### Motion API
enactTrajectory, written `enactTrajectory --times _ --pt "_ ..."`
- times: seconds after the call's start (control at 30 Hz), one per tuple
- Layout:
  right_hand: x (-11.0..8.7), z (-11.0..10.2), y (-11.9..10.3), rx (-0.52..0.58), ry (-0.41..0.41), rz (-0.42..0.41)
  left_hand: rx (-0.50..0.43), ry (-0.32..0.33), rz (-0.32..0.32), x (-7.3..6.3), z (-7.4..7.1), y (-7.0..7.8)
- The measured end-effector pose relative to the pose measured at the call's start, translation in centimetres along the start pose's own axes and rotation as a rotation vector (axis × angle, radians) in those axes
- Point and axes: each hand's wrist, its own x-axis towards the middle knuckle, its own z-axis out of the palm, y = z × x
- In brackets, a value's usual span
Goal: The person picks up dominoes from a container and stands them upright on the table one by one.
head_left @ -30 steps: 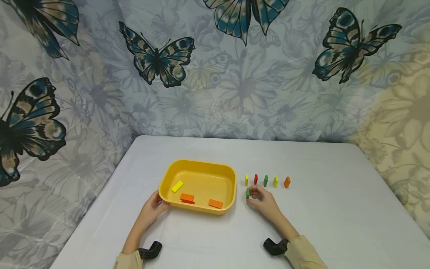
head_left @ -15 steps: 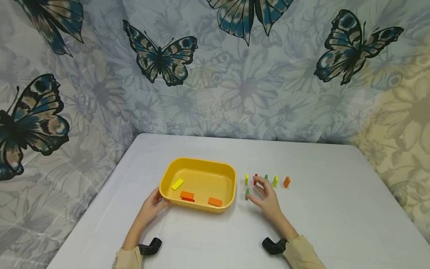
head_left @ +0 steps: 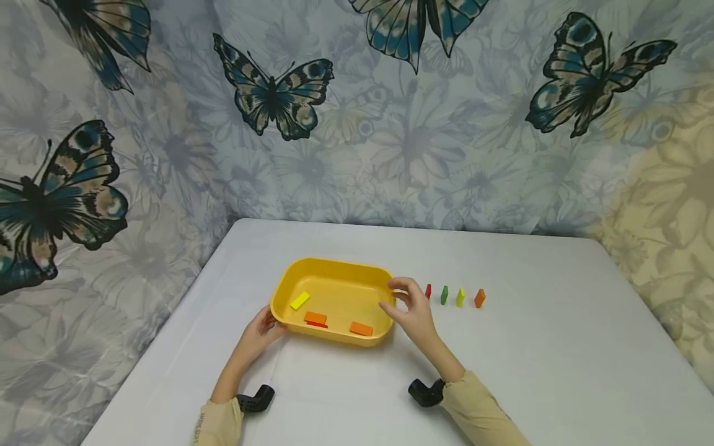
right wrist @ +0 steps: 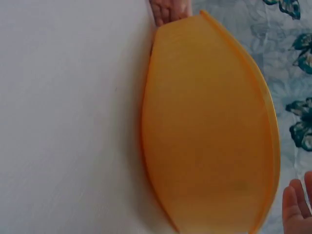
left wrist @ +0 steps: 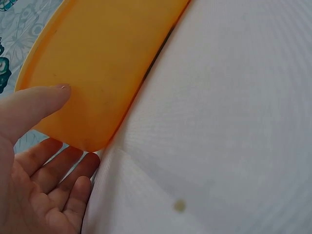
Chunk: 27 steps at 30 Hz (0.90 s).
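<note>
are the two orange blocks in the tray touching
Apart: the head view shows the yellow tray bare between the left orange block and the right orange block.

Plain white table (head_left: pixel 558 347) here, yellow tray (head_left: pixel 340 291) sits left of middle, red block (head_left: pixel 428 291), green block (head_left: pixel 444 295), yellow block (head_left: pixel 460 297) and orange block (head_left: pixel 480 298) line up to its right.

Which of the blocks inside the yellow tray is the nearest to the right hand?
The orange block alone near the right end of the tray; the other orange block, red block and yellow block lie farther left.
</note>
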Motion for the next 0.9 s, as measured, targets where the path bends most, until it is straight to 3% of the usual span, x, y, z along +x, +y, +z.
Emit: enactTrajectory --times 0.13,0.27,0.33,0.4,0.5,0.6,0.77,0.9 --pt "1.3 2.0 1.1 0.012 -0.036 0.122 -0.003 0.011 0.001 0.4 0.1 -1.3" --pt "1.8 2.7 3.0 -0.1 -0.076 0.264 -0.015 0.014 0.01 0.3 0.0 -2.5" --pt "2.2 2.9 3.3 -0.227 -0.194 0.322 -0.018 0.017 0.011 0.1 -0.1 -2.5" --pt "2.7 3.1 3.1 -0.369 -0.377 0.362 -0.018 0.018 0.0 -0.1 -0.3 -2.0" --pt "3.3 3.5 2.5 -0.551 -0.641 0.383 -0.019 0.0 0.0 -0.2 -0.4 -0.5" --pt "3.5 4.1 2.0 -0.708 -0.797 0.389 -0.04 -0.019 -0.002 -0.2 -0.3 0.9" --pt "3.3 4.7 1.6 -0.919 -0.862 0.343 -0.026 -0.02 0.02 0.0 -0.1 1.1" --pt "2.8 4.8 1.8 -0.898 -0.873 0.3 0.019 0.006 0.027 -0.2 0.0 1.1"
